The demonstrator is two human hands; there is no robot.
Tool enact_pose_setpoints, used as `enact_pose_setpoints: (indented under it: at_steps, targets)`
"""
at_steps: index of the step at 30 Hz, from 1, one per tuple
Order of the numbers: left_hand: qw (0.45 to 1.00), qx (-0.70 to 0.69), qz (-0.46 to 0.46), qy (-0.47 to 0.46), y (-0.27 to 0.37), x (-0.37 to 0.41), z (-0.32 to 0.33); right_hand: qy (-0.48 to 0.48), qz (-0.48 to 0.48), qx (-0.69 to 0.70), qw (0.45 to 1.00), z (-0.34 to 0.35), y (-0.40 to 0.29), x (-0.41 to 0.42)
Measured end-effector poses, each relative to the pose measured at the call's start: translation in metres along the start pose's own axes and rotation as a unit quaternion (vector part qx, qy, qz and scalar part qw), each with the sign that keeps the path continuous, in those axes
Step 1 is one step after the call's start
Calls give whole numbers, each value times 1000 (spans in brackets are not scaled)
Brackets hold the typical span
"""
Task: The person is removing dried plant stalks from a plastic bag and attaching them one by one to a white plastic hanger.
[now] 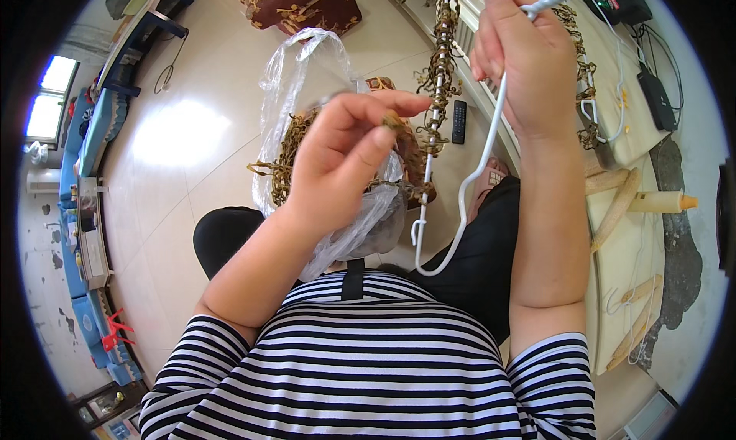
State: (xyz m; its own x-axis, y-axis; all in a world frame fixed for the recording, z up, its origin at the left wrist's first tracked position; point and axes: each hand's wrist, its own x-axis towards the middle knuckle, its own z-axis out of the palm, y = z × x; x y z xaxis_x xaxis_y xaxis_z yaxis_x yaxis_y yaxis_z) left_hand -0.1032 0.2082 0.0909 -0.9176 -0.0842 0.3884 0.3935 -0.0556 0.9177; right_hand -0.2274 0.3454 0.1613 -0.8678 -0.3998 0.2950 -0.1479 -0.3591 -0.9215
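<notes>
My right hand (529,66) grips a white coated-wire clothes hanger (463,201) near its twisted neck. Brown, curly dried plant strips (443,55) are wound or strung along the hanger's straight bar; I cannot tell which. Between thumb and fingers, my left hand (336,164) pinches a small brown strip (394,122), with the index finger reaching to the bar. Below that hand, between my knees, a clear plastic bag (374,224) stands open around a heap of similar strips (283,170), partly hidden by the hand.
A remote control (459,122) lies beyond the hanger. To the right, a cream tabletop (638,135) bears a yellow-capped bottle (655,202), a black power adapter (657,98), cables and tan loofah-like gourds (615,210). Another strip-laden hanger (587,109) is beside it. Patterned brown fabric (299,6) is ahead.
</notes>
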Motion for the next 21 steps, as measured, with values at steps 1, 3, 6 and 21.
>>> enact_pose_setpoints:
  at_steps: [1,3,6,21]
  targets:
    - [998,-56,-11,12,2,0,0,5,3,27,1000,-3,2,2]
    - [981,-179,-64,23,10,-4,-4,12,10,60,998,-5,4,4]
    - [940,-323,-105,22,16,-5,-9,16,25,59,998,-4,4,4]
    - [906,262,-297,-152,4,-16,-7,14,1,69,998,-4,7,4]
